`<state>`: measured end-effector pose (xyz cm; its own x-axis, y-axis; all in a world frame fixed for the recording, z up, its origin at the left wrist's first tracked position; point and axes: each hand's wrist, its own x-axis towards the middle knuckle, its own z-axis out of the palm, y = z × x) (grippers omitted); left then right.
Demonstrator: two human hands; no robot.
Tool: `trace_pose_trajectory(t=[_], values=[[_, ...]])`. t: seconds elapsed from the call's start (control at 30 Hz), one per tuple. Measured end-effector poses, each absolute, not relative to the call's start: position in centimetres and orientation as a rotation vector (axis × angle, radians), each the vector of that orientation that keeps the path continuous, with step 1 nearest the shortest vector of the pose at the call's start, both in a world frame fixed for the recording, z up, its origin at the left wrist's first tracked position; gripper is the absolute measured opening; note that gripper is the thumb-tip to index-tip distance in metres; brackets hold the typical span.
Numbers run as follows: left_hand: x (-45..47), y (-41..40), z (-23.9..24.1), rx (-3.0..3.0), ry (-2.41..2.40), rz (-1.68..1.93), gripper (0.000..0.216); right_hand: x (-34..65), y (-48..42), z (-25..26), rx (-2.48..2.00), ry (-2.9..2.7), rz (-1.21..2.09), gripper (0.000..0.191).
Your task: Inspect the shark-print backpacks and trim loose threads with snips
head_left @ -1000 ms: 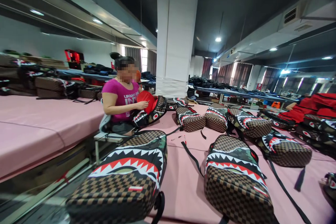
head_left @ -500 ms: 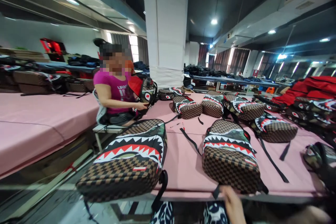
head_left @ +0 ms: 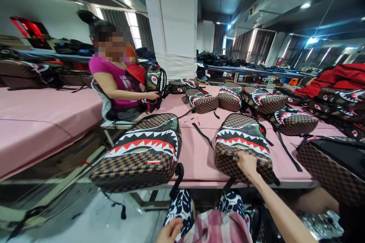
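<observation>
Fingers of the right hand [head_left: 246, 164] bend down onto the chequered lower panel of the centre backpack [head_left: 241, 142]. Contact is clear, but whether the fingertips pinch the fabric cannot be told. The forearm runs in from the lower right corner of the view.

The centre backpack lies flat, shark-mouth print up, at the near edge of the pink tabletop [head_left: 199, 159]. Its bottom end reaches that edge, and a strap hangs below it.

The left hand [head_left: 170, 231] sits low over the lap and is cut off by the bottom of the view. Its fingers look loosely curled; what they hold, if anything, cannot be told.

A second backpack [head_left: 141, 155] of the same print lies just beside the centre one, at the near left corner, overhanging the edge. A dark bag [head_left: 332, 159] lies at the near right corner, partly out of view. A pale limb below it is too unclear to identify.

Further backpacks [head_left: 230, 97] lie in a row toward the far edge. Small red items [head_left: 197, 120] mid-tabletop are too small to identify.

A co-worker in a pink shirt [head_left: 121, 81] sits at the left edge, one hand on a raised backpack [head_left: 152, 81] that hides the other hand.
</observation>
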<state>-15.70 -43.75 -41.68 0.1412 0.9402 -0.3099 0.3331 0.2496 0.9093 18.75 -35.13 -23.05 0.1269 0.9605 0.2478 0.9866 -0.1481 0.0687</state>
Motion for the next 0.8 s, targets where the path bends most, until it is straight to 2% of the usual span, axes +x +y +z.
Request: trace_pose_trajectory(t=[0.17, 0.27, 0.33, 0.4, 0.47, 0.67, 0.8], values=[[-13.7, -37.9, -33.2, 1.42, 1.489, 0.941, 0.051, 10.6, -43.7, -27.7, -1.869, -2.121, -0.189, 0.043], [-11.1, -36.2, -29.9, 1.504, 1.615, 0.853, 0.057, 7.8, -48.8, -28.3, -1.462, -2.213, 0.245, 0.038], [-10.0, -36.8, -30.0, 1.611, 1.732, 0.705, 0.059, 9.0, -50.5, -27.7, -1.453, -1.998, 0.359, 0.034], [-9.8, -38.4, -31.1, 1.753, 1.772, 0.612, 0.055, 11.7, -50.8, -27.4, -1.699, -1.605, 0.298, 0.032], [-10.1, -40.2, -32.5, 1.885, 1.759, 0.581, 0.051, 14.4, -50.5, -28.2, -1.851, -1.443, 0.309, 0.035], [-10.1, -42.9, -33.4, 2.113, 1.786, 0.603, 0.043, 16.5, -50.2, -31.7, -1.843, -1.367, 0.424, 0.037], [-6.8, -44.4, -31.5, 2.365, 1.286, 0.641, 0.035, 16.3, -48.7, -30.7, -1.863, -1.554, 0.335, 0.039]])
